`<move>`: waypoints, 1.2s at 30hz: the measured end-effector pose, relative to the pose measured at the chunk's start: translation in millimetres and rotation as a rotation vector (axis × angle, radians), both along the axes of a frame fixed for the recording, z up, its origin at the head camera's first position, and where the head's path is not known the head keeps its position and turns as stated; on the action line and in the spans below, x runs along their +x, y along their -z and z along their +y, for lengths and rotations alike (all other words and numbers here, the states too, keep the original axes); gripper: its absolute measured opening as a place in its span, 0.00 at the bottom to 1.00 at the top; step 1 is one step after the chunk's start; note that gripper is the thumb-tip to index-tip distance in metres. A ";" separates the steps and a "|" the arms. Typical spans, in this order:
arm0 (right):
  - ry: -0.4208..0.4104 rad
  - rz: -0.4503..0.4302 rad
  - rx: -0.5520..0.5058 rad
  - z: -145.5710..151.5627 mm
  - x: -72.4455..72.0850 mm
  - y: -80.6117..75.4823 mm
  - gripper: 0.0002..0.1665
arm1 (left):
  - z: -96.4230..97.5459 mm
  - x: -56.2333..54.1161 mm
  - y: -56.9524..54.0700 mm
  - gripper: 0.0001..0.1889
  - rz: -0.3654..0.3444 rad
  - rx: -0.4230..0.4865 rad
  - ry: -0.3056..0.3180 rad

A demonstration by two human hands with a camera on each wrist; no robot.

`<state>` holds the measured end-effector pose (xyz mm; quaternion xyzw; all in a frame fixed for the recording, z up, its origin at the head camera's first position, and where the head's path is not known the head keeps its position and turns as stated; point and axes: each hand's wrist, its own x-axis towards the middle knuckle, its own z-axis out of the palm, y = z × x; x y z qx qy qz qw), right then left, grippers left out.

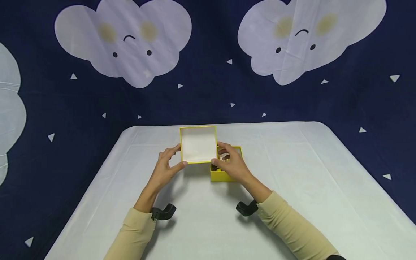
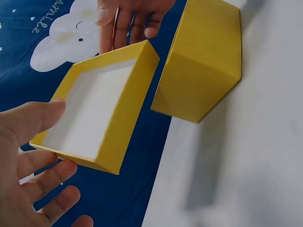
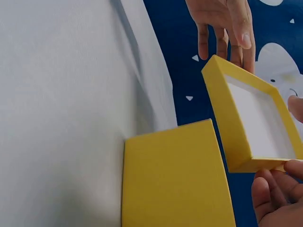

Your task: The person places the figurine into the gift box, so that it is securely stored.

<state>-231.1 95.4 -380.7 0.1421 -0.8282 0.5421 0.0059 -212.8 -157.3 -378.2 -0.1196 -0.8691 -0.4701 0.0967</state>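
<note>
A yellow box lid (image 1: 198,144) is held up off the table, its white inside turned towards me. My left hand (image 1: 162,169) grips its left side, thumb at the rim and fingers on the outer wall. At the opposite side my right hand (image 1: 234,167) pinches the lid between thumb and fingers. Beneath and behind the right hand stands the yellow box base (image 1: 224,176), open at the top. Small dark and yellow contents show inside it, partly hidden by that hand. Both wrist views show the lid (image 2: 90,109) tilted beside the base (image 3: 175,175).
A white cloth (image 1: 208,224) covers the table. Behind it hangs a dark blue curtain (image 1: 208,94) with clouds and small triangles. Black wrist straps (image 1: 164,212) sit at both cuffs, close above the table.
</note>
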 end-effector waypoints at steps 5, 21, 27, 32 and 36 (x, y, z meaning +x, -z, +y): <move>0.011 -0.046 -0.069 9.3 1.5 -1.5 0.36 | 8.0 -2.1 -1.3 0.34 -0.003 0.051 0.022; 0.016 0.004 -0.183 33.8 -1.0 1.6 0.29 | 36.6 -11.2 -5.2 0.31 -0.106 0.200 0.051; 0.036 0.014 -0.173 40.1 -0.3 3.0 0.33 | 43.7 -11.5 -4.2 0.32 -0.089 0.206 0.084; 0.057 0.019 -0.157 45.8 0.5 4.7 0.35 | 48.8 -11.2 -3.3 0.31 -0.111 0.209 0.099; 0.075 0.028 -0.159 50.7 0.0 7.4 0.33 | 53.6 -12.5 -1.0 0.29 -0.101 0.225 0.116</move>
